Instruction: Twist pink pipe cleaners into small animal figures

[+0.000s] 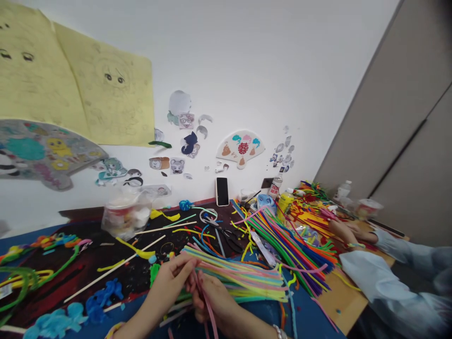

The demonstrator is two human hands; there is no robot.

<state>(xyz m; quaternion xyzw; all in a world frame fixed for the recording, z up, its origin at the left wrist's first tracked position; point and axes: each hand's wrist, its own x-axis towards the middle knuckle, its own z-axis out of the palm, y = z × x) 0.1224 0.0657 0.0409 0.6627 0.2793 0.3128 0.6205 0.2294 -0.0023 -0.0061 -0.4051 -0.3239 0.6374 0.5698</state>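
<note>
My left hand [173, 278] and my right hand [212, 294] meet low in the middle of the view, both pinched on pink pipe cleaners [206, 301] that hang down between them. Right behind my hands lies a flat bundle of pastel pipe cleaners [243, 278]. A bigger fan of bright pipe cleaners [293, 240] spreads to the right. Black scissors [228, 235] lie a little farther back on the dark table [92, 263].
Another person's light-blue sleeves [381, 278] and hand [344, 230] rest at the right, by a cardboard sheet [344, 301]. A phone [222, 191] leans on the wall. A plastic bag with a cup [125, 214], thin wooden sticks [116, 268] and blue pipe-cleaner shapes [102, 296] lie to the left.
</note>
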